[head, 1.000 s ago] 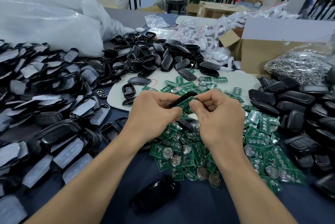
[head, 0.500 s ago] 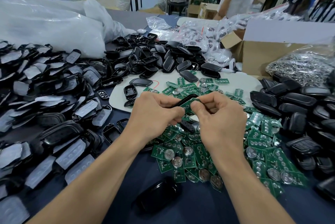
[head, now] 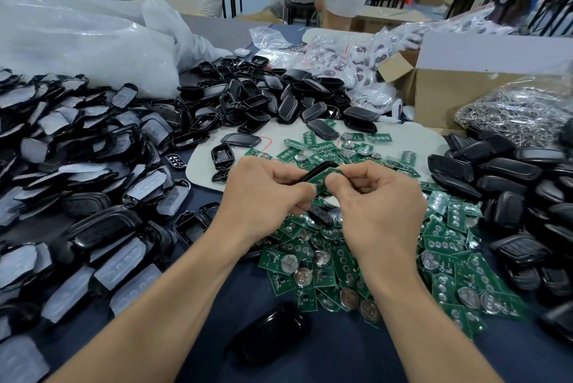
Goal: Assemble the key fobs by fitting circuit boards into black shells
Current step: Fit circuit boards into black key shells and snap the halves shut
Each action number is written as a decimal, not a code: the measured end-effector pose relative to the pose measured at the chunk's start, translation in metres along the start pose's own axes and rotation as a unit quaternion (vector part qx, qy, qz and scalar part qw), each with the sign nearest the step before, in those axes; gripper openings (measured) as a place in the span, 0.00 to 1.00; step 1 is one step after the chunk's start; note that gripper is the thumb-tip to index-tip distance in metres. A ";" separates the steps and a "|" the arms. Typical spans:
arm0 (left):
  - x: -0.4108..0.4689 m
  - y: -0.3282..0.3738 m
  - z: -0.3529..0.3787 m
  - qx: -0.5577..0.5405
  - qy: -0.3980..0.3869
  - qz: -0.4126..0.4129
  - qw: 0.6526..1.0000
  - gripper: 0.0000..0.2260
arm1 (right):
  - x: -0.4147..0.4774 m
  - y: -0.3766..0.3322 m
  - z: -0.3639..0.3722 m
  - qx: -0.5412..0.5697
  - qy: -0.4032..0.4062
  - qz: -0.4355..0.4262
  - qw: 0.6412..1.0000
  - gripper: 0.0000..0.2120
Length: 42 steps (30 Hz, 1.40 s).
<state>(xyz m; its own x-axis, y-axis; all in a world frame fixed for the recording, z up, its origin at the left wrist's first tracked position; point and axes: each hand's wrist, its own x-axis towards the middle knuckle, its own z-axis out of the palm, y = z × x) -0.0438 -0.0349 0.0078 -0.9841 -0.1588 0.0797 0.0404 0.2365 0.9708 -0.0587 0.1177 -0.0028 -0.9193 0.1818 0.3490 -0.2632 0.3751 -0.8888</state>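
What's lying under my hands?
A heap of green circuit boards with coin cells, plus a small black part. Anything directly beneath the left hand and right hand is hidden.

left hand (head: 263, 193) bare; right hand (head: 381, 206) bare | forearms bare to frame edge

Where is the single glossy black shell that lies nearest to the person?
Head view, bottom centre: the black shell lies alone on the dark table, just below the pile of green circuit boards.

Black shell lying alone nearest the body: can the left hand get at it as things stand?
Probably not yet. The black shell lies uncovered between the forearms, but the left hand grips a second shell while the right hand pinches a circuit board.
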 end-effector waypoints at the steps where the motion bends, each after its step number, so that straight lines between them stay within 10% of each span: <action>1: 0.000 0.000 0.000 0.001 0.000 0.001 1.000 0.14 | 0.000 0.000 0.000 0.000 0.001 0.000 1.000 0.12; 42: 0.006 -0.013 0.001 0.037 -0.039 0.000 0.999 0.17 | 0.009 0.007 -0.009 -0.009 -0.066 -0.071 0.995 0.15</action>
<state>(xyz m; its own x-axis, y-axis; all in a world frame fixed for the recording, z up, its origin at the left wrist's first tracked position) -0.0499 -0.0384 -0.0049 -0.9948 -0.0842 0.0582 0.0297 0.3071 0.9512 -0.0659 0.1304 -0.0032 -0.9037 0.0049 0.4281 -0.3895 0.4056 -0.8269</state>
